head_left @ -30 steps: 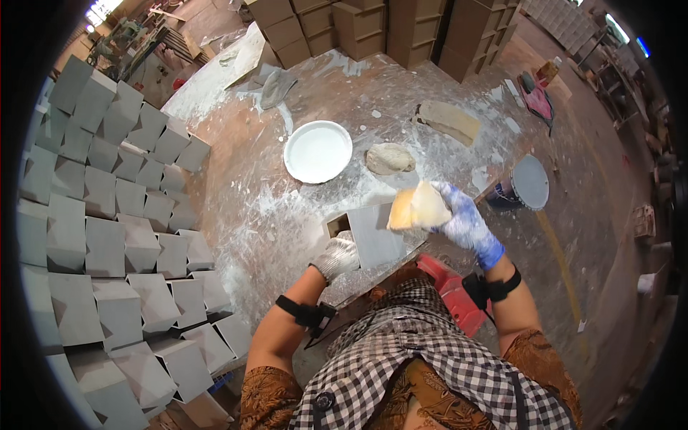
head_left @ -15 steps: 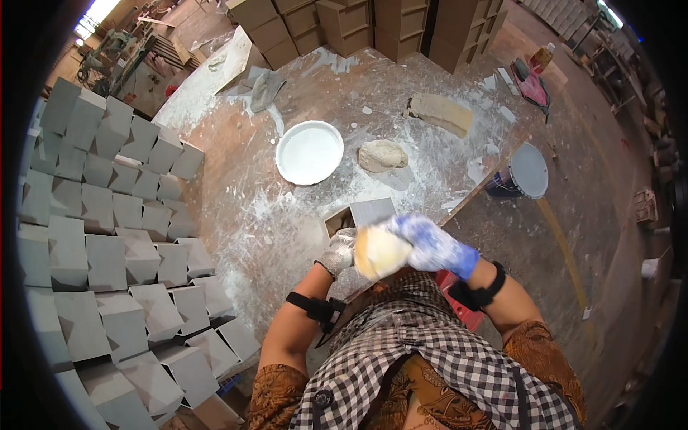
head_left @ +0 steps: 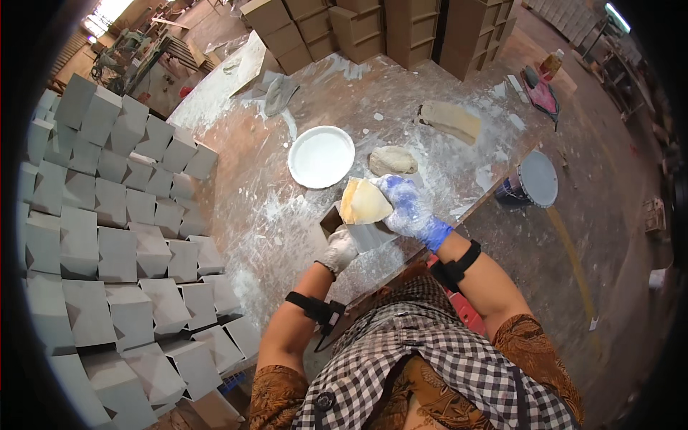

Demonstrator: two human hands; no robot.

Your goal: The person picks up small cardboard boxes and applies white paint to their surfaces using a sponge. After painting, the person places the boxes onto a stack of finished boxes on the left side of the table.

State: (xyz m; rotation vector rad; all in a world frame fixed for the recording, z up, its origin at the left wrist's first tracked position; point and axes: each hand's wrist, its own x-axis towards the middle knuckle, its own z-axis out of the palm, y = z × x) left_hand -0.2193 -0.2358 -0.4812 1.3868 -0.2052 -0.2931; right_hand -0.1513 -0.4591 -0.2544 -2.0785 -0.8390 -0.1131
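My right hand (head_left: 410,206), in a blue glove smeared with white, grips a yellowish sponge (head_left: 364,201) whose face is coated white. The sponge is over a small grey-white box (head_left: 373,238) and hides part of it; whether it presses on the box I cannot tell. My left hand (head_left: 340,251), in a whitish glove, holds the box at its near left side, its fingers partly hidden. The box's dark open end shows on the left. Beyond my hands stands a round white basin (head_left: 321,158) of white paste. A crusted, stone-like lump (head_left: 393,161) lies right of it.
Rows of stacked grey-white boxes (head_left: 118,254) fill the left side. Brown boxes (head_left: 351,32) stand at the table's far edge. A beige block (head_left: 450,122) and a grey cloth (head_left: 279,95) lie on the smeared table (head_left: 251,197). A bucket (head_left: 537,179) stands beyond its right edge.
My right hand has carried the sponge away from my body, to the far part of the box. My left hand still holds the box. The view has shifted slightly.
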